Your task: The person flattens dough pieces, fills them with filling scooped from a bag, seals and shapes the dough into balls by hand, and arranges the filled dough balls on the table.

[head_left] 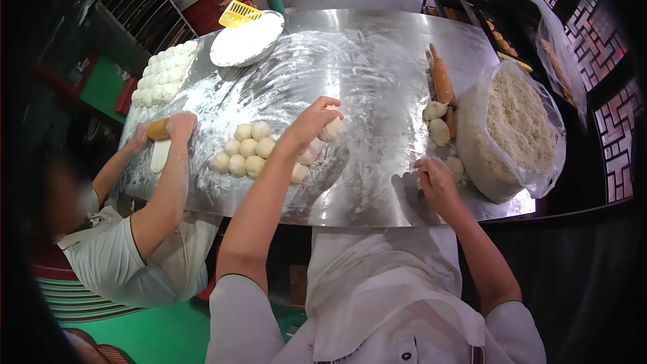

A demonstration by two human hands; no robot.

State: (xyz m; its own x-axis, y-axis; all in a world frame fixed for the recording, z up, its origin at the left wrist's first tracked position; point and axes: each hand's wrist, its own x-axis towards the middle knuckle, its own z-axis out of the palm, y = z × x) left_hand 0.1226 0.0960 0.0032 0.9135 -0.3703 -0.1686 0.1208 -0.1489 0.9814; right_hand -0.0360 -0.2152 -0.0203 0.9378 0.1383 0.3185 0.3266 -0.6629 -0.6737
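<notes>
Over the middle of the floured steel table (377, 128), my left hand (315, 127) has its fingers curved round a pale dough ball (330, 128). Just below and left of it lies a cluster of several round dough balls (248, 149), partly hidden by my left forearm. My right hand (438, 178) is low over the table's right part, its fingers bent, and what it may hold is hidden. Beside it rests a dough ball (455, 167). Two dough pieces (438, 121) lie farther back, next to a wooden rolling pin (442, 79).
A large plastic-lined bag of crumbly filling (515, 131) stands at the right. On the left, a co-worker's hands (180, 125) press a rolling pin (158, 129) on a dough strip (160, 155). Behind are dough rows (163, 75), a flour bowl (247, 40) and a yellow basket (239, 15).
</notes>
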